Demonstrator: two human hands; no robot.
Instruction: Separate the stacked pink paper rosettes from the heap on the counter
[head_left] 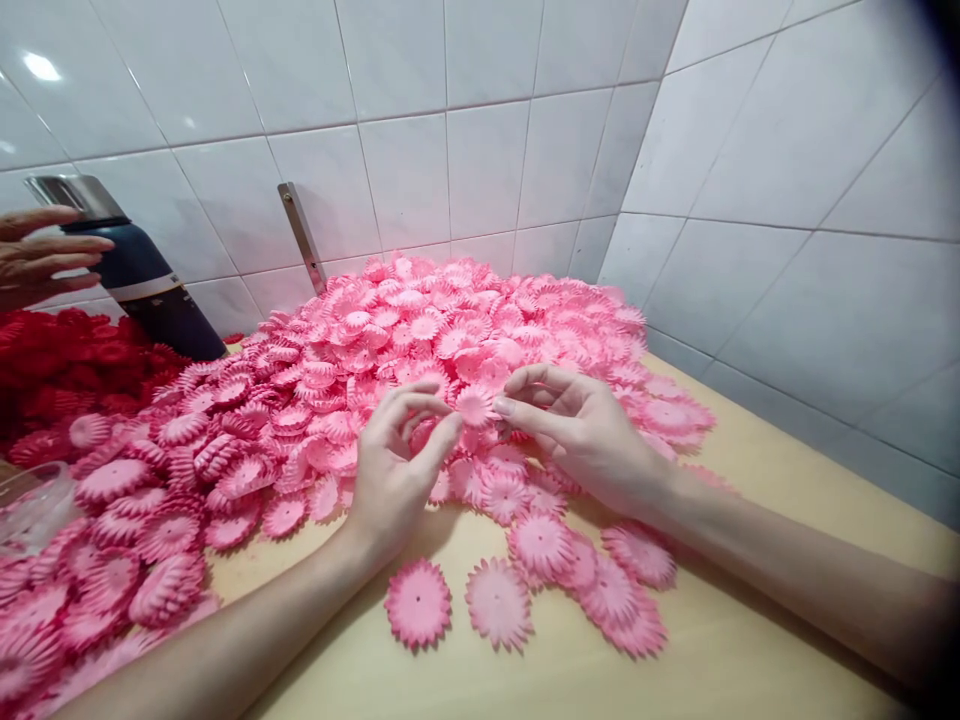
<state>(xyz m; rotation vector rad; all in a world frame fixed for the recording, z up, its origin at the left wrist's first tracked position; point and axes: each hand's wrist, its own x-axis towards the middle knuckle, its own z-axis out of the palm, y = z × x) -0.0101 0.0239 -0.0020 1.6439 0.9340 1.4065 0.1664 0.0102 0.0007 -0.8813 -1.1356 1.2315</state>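
Note:
A large heap of pink ruffled flower discs [420, 330] covers the wooden table [750, 640]. Both of my hands meet over its front edge. My left hand [397, 465] and my right hand [577, 425] pinch one pink flower disc [475, 405] between their fingertips, held just above the heap. Single pink discs [418, 603] lie flat on the table below my wrists.
A pile of red flower discs [67, 365] lies at the far left beside a dark blue flask [142, 275]. Another person's hand [37, 255] reaches in at the left edge. White tiled walls close the back and right. A clear plastic container [30, 505] sits at left.

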